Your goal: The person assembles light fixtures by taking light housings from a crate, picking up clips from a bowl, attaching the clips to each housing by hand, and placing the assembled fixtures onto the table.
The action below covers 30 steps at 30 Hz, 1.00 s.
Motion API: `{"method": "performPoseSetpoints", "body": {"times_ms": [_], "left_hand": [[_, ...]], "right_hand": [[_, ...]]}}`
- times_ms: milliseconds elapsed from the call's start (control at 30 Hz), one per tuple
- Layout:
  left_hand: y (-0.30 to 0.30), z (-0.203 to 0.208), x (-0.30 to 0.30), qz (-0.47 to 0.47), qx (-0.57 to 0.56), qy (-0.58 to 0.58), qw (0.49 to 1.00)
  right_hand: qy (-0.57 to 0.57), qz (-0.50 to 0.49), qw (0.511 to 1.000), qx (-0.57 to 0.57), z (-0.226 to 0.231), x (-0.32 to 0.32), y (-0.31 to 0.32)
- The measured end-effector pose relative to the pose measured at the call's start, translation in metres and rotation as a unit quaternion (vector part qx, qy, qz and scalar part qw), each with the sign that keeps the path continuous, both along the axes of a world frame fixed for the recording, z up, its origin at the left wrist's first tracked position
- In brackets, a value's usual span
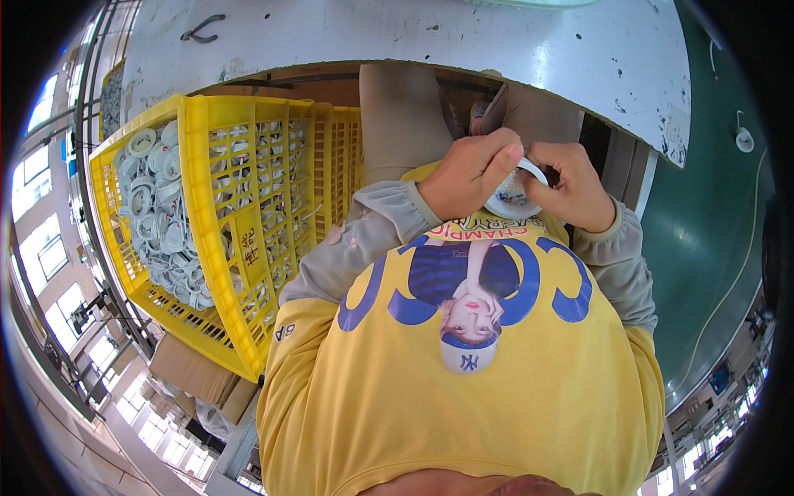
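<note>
White part (514, 210) clamped in my left hand (465, 177) and right hand (579, 187) off the bench's (397, 37) near edge, I'm seemingly working its rim, which next likely needs a steady grip

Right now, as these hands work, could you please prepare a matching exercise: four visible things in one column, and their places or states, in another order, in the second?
Things
1. small metal pliers
2. yellow plastic lattice crate
3. white round plastic part
4. small white hooked piece

Places or states
A. holding many pale round parts
B. on the green surface
C. between left hand and right hand
D. on the worn white tabletop

Pairs: 1-D, 2-A, 3-C, 4-B
</note>
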<state>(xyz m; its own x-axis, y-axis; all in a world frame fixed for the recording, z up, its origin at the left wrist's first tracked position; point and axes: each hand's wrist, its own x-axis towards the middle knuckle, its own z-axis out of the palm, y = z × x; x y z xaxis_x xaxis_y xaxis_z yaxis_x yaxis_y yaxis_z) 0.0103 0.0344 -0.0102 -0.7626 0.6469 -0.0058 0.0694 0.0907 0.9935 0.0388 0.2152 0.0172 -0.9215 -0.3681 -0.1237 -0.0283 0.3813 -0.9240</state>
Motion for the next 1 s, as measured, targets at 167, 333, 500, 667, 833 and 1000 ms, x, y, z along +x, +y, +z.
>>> {"method": "performPoseSetpoints", "body": {"times_ms": [167,333,500,667,833,1000], "left_hand": [[0.0,-0.002,0.001,0.016,-0.001,-0.009,1.0],[0.001,-0.005,0.001,0.03,0.0,-0.02,0.999],[0.001,-0.002,0.002,0.017,-0.019,-0.018,1.0],[0.0,-0.003,0.0,0.007,-0.019,-0.049,0.999],[0.003,-0.009,0.0,0.055,0.044,-0.056,0.996],[-0.003,-0.018,0.001,0.097,0.123,-0.122,0.98]], "right_hand": [[-0.011,-0.001,1.0,-0.01,-0.002,0.0,-0.002],[-0.018,0.001,1.0,-0.024,-0.004,0.0,-0.004],[-0.027,0.003,0.999,-0.024,-0.007,0.0,-0.002],[-0.016,-0.021,0.999,-0.039,-0.012,0.002,-0.002],[0.032,-0.05,0.998,0.005,-0.007,-0.007,0.0],[0.058,-0.035,0.993,-0.097,-0.001,-0.011,-0.004]]}}
